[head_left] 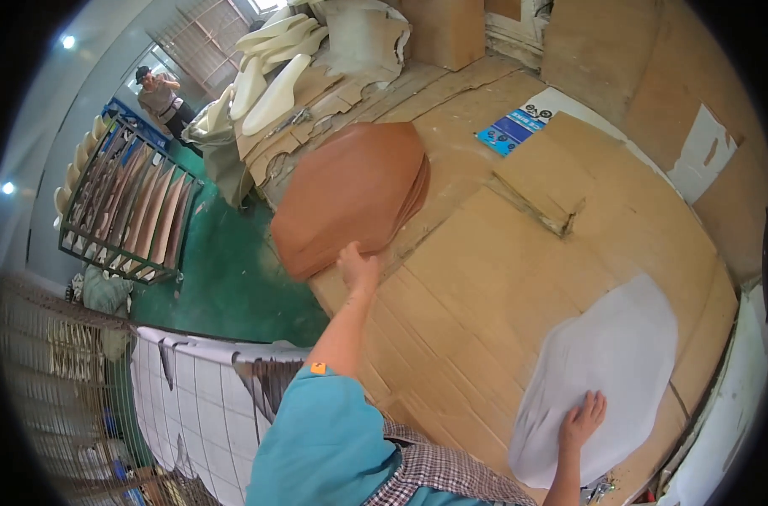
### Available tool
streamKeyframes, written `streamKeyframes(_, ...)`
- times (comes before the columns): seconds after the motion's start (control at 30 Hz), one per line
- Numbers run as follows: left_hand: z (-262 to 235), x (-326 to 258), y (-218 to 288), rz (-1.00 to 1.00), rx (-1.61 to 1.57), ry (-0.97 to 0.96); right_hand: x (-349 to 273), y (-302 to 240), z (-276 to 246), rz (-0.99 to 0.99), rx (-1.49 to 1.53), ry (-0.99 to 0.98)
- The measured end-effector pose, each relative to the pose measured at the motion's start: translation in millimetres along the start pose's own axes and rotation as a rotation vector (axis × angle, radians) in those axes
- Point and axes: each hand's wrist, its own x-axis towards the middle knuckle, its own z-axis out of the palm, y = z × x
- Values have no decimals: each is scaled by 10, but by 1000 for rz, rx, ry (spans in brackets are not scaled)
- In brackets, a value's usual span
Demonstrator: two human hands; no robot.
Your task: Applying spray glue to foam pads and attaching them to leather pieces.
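Note:
At the near edge of a stack of brown, leather-like cut sheets [350, 181], my left hand [358, 266] has its fingers curled and closed on the rim of the top sheet. The sheets are long, with angled ends, and several layers show along the right side. My right hand [581, 422] lies open, palm down, on a pile of pale grey-white cut sheets [607, 358] at the lower right. This pile has a similar rounded outline, and its layers are slightly fanned at the left edge.
Flattened cardboard [464, 278] covers the table, with a loose cardboard piece [552, 169] and a blue printed sheet [514, 132] farther back. Cream moulded seat-shaped pieces [274, 93] lie at the far left. A rack of panels [131, 198], a wire cage [190, 396] and another person [160, 97] are left.

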Motion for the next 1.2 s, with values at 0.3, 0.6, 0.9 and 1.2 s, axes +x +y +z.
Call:
streamKeyframes(0.3,-306,1141,-94,369,467,-235,192,-152,161,140,-112,39)
streamKeyframes(0.6,-104,1160,-222,499,493,-372,679,-827,78,158,59,74)
streamKeyframes(0.9,-104,1308,-141,536,297,-357,1306,-1711,153,24,368,48)
streamKeyframes(1.2,-54,1584,89,231,205,-297,1159,-1943,282,17,525,-31)
